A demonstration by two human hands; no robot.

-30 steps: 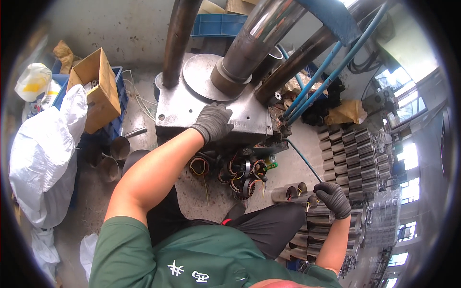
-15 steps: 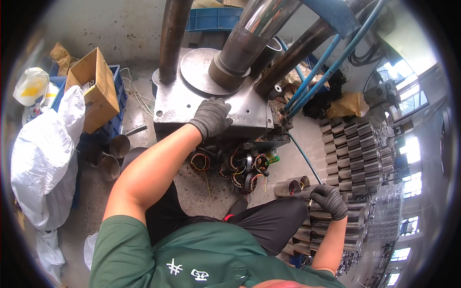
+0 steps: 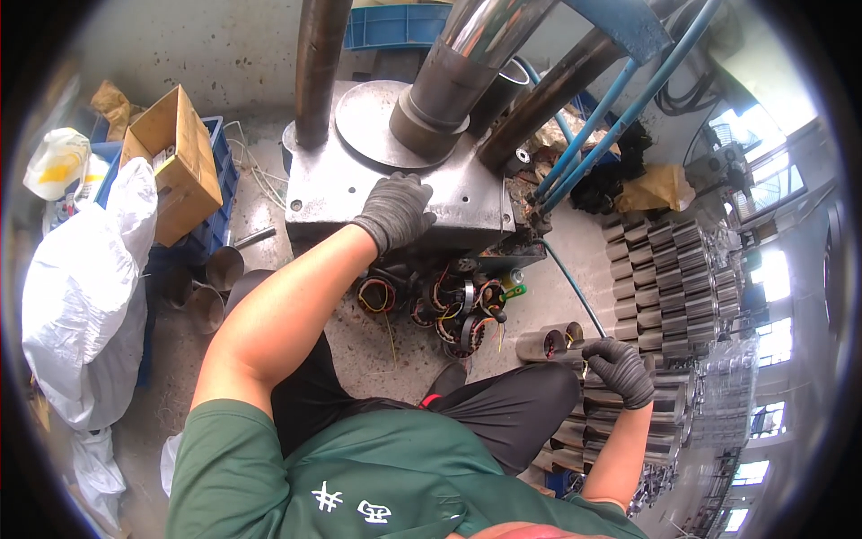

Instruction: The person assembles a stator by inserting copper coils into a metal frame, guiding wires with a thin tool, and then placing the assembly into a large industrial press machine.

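Observation:
My left hand (image 3: 395, 213), in a dark grey knit glove, rests on the front of the steel press table (image 3: 314, 190). Its fingers lie on the metal close to the round steel plate (image 3: 364, 115), with nothing visible in them. On that plate stands the thick ram column (image 3: 431, 103) of the press. Out to the right, my right hand (image 3: 620, 372), gloved alike, is closed around the lower end of a thin lever rod (image 3: 575, 292). This rod slopes up to the press's right side. The palm side of both hands is hidden.
Several wire-wound motor stators (image 3: 462, 314) sit on the floor below the press. Rows of metal cylinders (image 3: 660, 278) are stacked at right. A cardboard box (image 3: 184, 171) on blue crates and a white sack (image 3: 81, 305) stand at left. Blue hoses (image 3: 620, 130) run beside the press.
The view has shifted slightly. My left hand stays on the press table, and my right hand keeps its hold on the lever rod with hardly any movement.

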